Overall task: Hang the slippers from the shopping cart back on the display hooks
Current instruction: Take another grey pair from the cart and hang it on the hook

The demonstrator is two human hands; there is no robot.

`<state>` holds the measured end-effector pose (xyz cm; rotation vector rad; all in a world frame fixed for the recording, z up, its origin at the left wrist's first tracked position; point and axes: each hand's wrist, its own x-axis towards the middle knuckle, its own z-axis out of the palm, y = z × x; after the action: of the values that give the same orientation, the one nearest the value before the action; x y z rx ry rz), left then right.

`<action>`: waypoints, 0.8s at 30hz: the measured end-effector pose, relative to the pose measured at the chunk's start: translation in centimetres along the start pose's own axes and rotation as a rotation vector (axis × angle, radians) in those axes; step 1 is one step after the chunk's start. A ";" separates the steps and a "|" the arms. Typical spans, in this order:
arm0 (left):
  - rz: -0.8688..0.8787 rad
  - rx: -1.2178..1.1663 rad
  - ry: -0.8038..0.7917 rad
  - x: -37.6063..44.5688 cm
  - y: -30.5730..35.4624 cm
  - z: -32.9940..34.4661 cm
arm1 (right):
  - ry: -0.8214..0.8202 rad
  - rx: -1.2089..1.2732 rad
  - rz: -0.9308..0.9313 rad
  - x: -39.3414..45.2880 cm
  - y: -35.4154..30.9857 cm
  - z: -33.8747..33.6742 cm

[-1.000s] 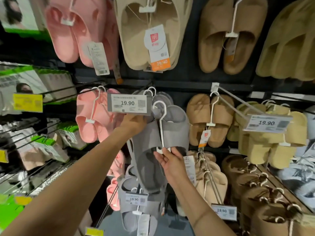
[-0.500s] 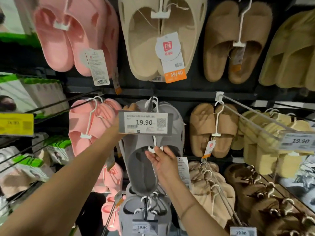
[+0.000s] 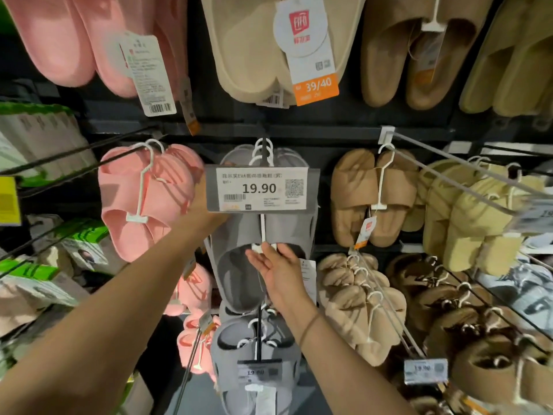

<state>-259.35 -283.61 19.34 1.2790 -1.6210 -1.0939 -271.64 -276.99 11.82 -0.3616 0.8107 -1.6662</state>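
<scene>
A pair of grey slippers [image 3: 236, 235] on a white hanger [image 3: 262, 227] hangs from the middle display hook [image 3: 263, 152], behind its 19.90 price tag [image 3: 260, 188]. More grey pairs sit behind it on the same hook. My right hand [image 3: 278, 274] is below the tag, palm showing and fingers loosely extended, with the fingertips touching the hanger's clip. My left hand [image 3: 203, 212] reaches in at the left side of the grey pair. Its fingers are hidden behind the price tag.
Pink slippers [image 3: 143, 199] hang on the hook to the left, tan ones [image 3: 371, 199] and yellow ones [image 3: 466, 214] to the right. Beige and pink pairs hang in the row above. A lower hook holds more grey slippers [image 3: 254, 354]. Long hook rods jut out at right.
The grey pair has gone up and back onto the hook behind the price tag. My right hand's pinch on the hanger has loosened to a light touch. The camera has moved closer.
</scene>
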 end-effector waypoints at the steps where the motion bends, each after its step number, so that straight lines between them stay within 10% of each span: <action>1: 0.052 0.014 -0.013 0.1 -0.1 0.2 | -0.005 -0.009 0.000 -0.1 -0.1 -0.1; 10: 0.309 0.890 0.164 -0.4 -0.9 8.2 | 0.037 -0.394 -0.076 -1.3 -3.1 -4.0; 14: 0.416 0.777 0.208 -6.1 -0.3 16.3 | 0.216 -0.694 -0.301 -4.5 -6.7 -9.1; 20: 0.832 0.687 -0.136 -14.9 3.1 29.2 | 0.781 -1.445 -0.659 -14.9 -14.9 -21.5; 24: 1.016 0.651 -0.447 -23.1 5.3 38.8 | 1.041 -1.405 -0.446 -25.5 -17.8 -31.1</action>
<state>-292.88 -254.30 10.31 0.3566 -2.6428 -0.1934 -297.50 -241.80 6.64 -0.6342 2.8381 -1.3261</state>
